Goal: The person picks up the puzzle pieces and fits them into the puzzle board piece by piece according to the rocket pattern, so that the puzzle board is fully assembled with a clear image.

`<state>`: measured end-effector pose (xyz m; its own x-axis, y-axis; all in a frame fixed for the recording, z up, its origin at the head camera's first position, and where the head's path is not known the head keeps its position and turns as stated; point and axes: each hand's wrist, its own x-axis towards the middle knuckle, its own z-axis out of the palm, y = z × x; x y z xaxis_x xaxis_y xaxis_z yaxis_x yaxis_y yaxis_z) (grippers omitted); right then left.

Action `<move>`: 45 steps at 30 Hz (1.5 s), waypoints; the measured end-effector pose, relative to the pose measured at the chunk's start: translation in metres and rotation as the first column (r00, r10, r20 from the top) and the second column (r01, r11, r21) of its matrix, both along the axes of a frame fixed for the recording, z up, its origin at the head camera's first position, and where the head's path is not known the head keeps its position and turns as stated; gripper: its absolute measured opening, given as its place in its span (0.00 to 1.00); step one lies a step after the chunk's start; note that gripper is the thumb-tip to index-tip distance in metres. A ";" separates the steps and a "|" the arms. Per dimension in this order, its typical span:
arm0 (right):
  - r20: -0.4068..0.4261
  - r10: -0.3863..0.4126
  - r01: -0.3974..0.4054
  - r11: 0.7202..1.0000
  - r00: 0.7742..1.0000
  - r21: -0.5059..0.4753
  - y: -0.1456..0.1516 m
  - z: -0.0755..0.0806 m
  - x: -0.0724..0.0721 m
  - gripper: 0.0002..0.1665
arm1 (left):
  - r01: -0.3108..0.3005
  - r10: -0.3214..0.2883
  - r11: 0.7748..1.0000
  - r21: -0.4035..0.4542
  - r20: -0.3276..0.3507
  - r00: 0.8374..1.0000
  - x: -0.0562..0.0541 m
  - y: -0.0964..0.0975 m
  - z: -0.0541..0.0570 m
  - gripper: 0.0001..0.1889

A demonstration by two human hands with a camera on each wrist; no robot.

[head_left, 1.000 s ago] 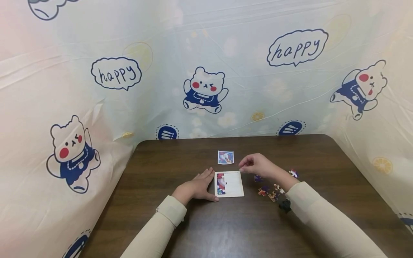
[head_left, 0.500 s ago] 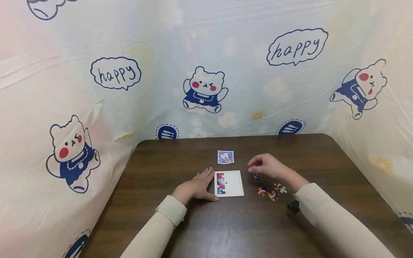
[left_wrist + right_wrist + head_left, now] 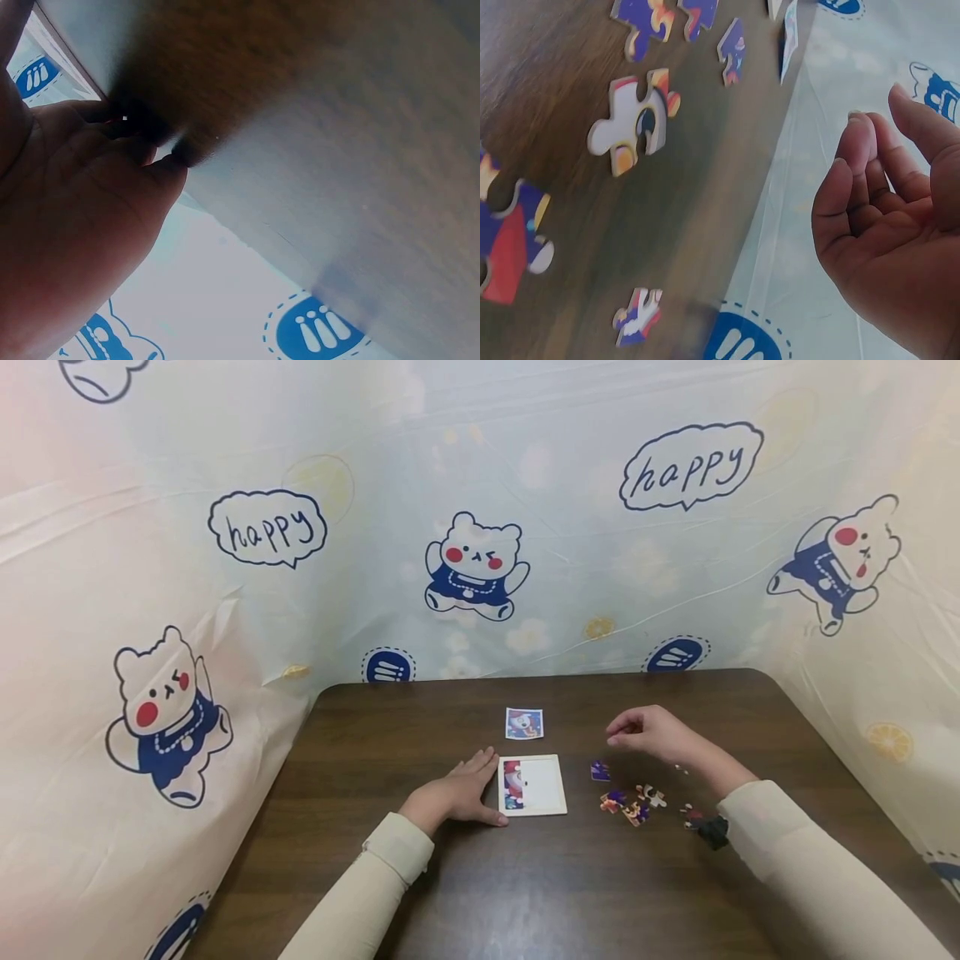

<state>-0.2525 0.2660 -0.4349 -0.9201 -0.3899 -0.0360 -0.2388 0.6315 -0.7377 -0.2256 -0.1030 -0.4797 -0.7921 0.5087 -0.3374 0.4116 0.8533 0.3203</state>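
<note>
My left hand (image 3: 457,796) lies at the left side of a white puzzle tray (image 3: 546,787), fingers and thumb extended along its edge. Joined puzzle pieces (image 3: 513,785) with a red and white picture fill the tray's left strip; the rest is bare white. In the left wrist view the left hand (image 3: 82,187) shows its palm side against the dark table. Over the table right of the tray hovers my right hand (image 3: 656,735), fingers loosely bent. The right wrist view shows this right hand (image 3: 885,202) with nothing between thumb and fingers. Below it lies a purple puzzle piece (image 3: 600,770).
Several loose puzzle pieces (image 3: 637,813) are scattered right of the tray, some partly hidden by the right forearm. A white piece with a dark eye (image 3: 630,124) shows in the right wrist view. Behind the tray lies a small picture card (image 3: 524,724). A printed curtain (image 3: 480,460) surrounds the table.
My right hand has drawn away from the tray's upper right corner, moving right and slightly back, uncovering the purple piece. The left hand and the tray stay in place.
</note>
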 end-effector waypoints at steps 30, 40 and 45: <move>0.080 0.066 -0.066 0.998 0.995 -0.010 0.029 -0.022 0.024 0.20 | 0.005 -0.005 1.000 0.005 0.004 1.000 0.001 0.000 0.001 0.60; 0.103 0.056 -0.055 0.998 0.993 -0.015 0.029 -0.030 0.032 0.19 | -0.006 0.006 1.000 -0.002 0.008 1.000 0.000 0.000 0.002 0.60; 0.122 0.076 -0.073 0.997 0.990 -0.028 0.029 -0.035 0.034 0.18 | -0.004 0.004 1.000 -0.001 0.005 1.000 0.000 0.000 0.001 0.60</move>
